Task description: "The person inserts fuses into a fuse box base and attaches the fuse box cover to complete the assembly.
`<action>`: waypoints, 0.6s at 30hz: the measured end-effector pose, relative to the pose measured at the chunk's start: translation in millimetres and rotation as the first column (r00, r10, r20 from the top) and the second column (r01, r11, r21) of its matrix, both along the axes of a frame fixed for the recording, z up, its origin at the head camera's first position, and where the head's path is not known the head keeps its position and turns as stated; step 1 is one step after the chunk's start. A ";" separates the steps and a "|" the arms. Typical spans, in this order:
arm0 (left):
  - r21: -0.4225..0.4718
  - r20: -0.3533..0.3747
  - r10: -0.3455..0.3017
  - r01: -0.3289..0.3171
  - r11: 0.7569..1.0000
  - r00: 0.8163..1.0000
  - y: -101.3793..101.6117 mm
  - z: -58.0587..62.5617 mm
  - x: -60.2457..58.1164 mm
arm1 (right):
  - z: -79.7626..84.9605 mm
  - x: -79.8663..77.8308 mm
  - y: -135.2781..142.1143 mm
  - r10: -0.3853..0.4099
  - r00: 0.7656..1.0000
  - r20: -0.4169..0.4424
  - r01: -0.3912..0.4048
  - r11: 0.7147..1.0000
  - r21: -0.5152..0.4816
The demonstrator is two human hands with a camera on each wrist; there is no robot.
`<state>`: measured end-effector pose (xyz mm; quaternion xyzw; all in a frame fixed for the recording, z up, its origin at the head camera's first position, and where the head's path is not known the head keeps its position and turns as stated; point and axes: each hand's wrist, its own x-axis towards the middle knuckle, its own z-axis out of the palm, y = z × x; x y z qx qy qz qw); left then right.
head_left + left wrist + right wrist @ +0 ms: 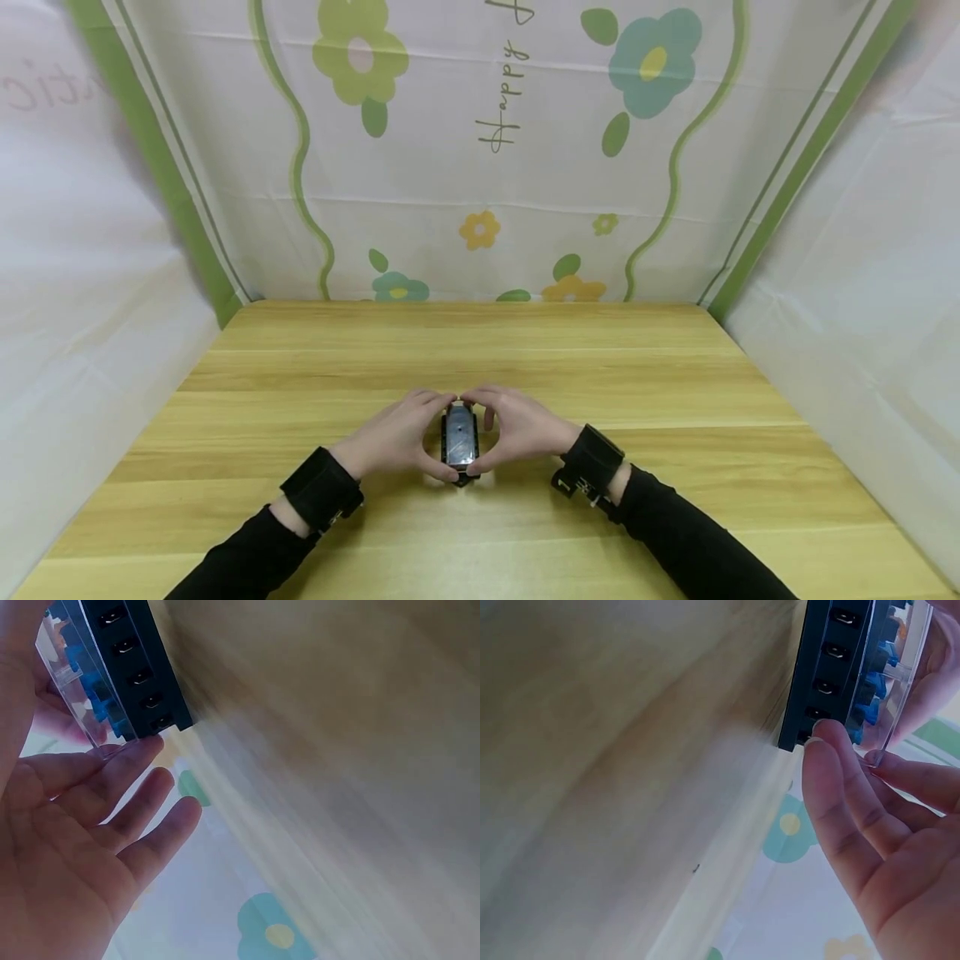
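A black terminal block (pixel 461 433) with a clear plastic cover (pixel 909 679) sits lengthwise between my two hands. From the left side, my left hand (pixel 405 432) pinches it, thumb at the near end and index fingertip at the far end. My right hand (pixel 521 427) mirrors this from the right side. In the left wrist view, fingertips meet the end of the block (pixel 135 667) and the cover's lower corner, while the other fingers extend loosely. Metal contacts in a row of openings show along the black side, with blue parts beneath the cover.
The wooden table (pixel 300 517) spreads around the hands. A white cloth with printed flowers (pixel 480 229) hangs behind its far edge, and pale cloth walls (pixel 90 292) stand at left and right. Black bands (pixel 322 490) circle both wrists.
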<state>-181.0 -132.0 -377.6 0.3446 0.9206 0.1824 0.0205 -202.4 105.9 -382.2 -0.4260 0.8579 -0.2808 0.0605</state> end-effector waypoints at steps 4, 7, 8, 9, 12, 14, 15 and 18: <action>-0.024 -0.021 -0.007 0.007 1.000 1.000 0.5 1.1 -0.1 | 2.0 0.0 -0.4 0.001 1.000 -0.001 -0.001 1.000 0.009; -0.036 -0.027 -0.010 0.009 0.999 1.000 0.7 1.8 -0.1 | 3.3 -0.2 -0.9 0.003 1.000 0.000 -0.003 1.000 0.017; -0.039 -0.028 -0.010 0.009 0.999 1.000 0.7 1.9 -0.1 | 3.6 -0.4 -0.9 0.005 1.000 0.002 -0.005 1.000 0.018; -0.040 -0.030 -0.012 0.011 0.999 0.999 0.7 1.7 -0.2 | 3.9 -0.6 -0.9 0.005 1.000 0.005 -0.005 1.000 0.019; -0.041 -0.038 -0.016 0.014 0.999 0.999 0.5 1.7 -0.6 | 4.3 -1.3 -0.7 0.009 1.000 0.011 -0.009 1.000 0.018; -0.041 -0.045 -0.018 0.016 0.999 0.999 0.1 1.6 -0.9 | 4.5 -1.8 -0.8 0.014 1.000 0.015 -0.014 1.000 0.015; -0.040 -0.047 -0.019 0.017 0.999 0.999 0.0 1.5 -1.1 | 4.5 -2.1 -0.8 0.016 1.000 0.016 -0.016 1.000 0.013; -0.042 -0.053 -0.019 0.017 0.999 0.998 -0.5 1.1 -1.7 | 4.6 -2.7 -0.9 0.020 1.000 0.014 -0.020 1.000 0.012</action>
